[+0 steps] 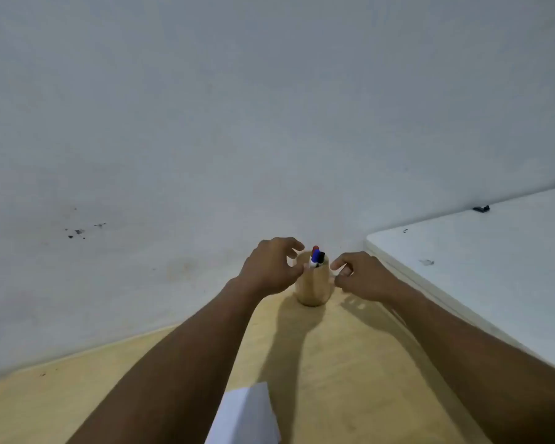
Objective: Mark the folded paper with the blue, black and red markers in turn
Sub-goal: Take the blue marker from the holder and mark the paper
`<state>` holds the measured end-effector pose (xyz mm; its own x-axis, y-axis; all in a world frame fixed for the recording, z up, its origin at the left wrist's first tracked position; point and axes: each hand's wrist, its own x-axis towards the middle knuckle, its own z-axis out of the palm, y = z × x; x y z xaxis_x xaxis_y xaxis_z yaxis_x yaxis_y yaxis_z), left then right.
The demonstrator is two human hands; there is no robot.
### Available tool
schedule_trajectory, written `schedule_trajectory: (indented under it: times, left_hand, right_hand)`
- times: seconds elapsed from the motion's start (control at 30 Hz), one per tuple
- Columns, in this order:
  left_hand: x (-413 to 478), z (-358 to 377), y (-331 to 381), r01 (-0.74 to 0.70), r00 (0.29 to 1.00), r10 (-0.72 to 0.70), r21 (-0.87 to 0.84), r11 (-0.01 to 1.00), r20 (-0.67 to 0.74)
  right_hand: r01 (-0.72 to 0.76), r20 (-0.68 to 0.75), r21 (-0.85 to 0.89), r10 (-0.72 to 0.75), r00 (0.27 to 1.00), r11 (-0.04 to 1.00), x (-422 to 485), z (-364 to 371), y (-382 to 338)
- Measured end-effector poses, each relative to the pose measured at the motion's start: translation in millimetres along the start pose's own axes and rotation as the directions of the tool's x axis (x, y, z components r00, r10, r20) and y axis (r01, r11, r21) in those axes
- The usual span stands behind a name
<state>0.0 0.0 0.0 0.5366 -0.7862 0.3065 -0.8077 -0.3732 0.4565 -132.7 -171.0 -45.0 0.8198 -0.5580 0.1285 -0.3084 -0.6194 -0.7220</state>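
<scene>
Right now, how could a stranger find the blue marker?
On the pale wooden table, a round wooden holder stands by the white wall, between the left hand and right hand. Of its three markers, only the blue-capped marker is blue.

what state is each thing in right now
left hand: open, empty, fingers curled beside the cup
right hand: loosely curled, empty, beside the cup
cup: upright on the wooden table, holds the markers
blue marker: capped, standing in the cup
black marker: capped, in the cup
red marker: in the cup, only the tip shows
paper: folded, flat on the table, near edge
</scene>
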Motion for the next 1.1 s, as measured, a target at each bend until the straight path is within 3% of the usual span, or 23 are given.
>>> schedule_trajectory:
  times: [0.3,0.53,0.87,0.97,1.1]
  left_hand:
    - [51.9,43.7,-6.4,-0.073,0.997,0.07,0.11,0.991,0.029]
    - [58.8,41.6,-7.9,-0.083,0.994,0.09,0.112,0.99,-0.066]
    - [22.4,-58.9,-0.9,-0.016,0.961,-0.048,-0.228,0.973,-0.272]
    - [-7.2,-94.3,-7.4,0.045,0.964,-0.163,-0.476,0.878,-0.209]
    - [-54.3,-125.8,-33.5,0.128,0.935,-0.328,-0.738,0.662,-0.132]
  right_hand:
    - [-0.003,-0.041,0.042,0.005,0.999,0.999,29.3,15.6,10.5]
    - [-0.009,-0.056,0.071,0.013,0.998,0.997,28.9,15.0,8.8]
    - [0.12,-0.17,0.134,-0.097,0.981,0.984,11.1,18.4,-59.8]
    - [0.195,-0.126,0.189,-0.173,0.977,0.962,2.8,23.5,-89.0]
    - [0.202,0.028,0.43,-0.237,0.971,0.88,-16.2,25.5,-129.2]
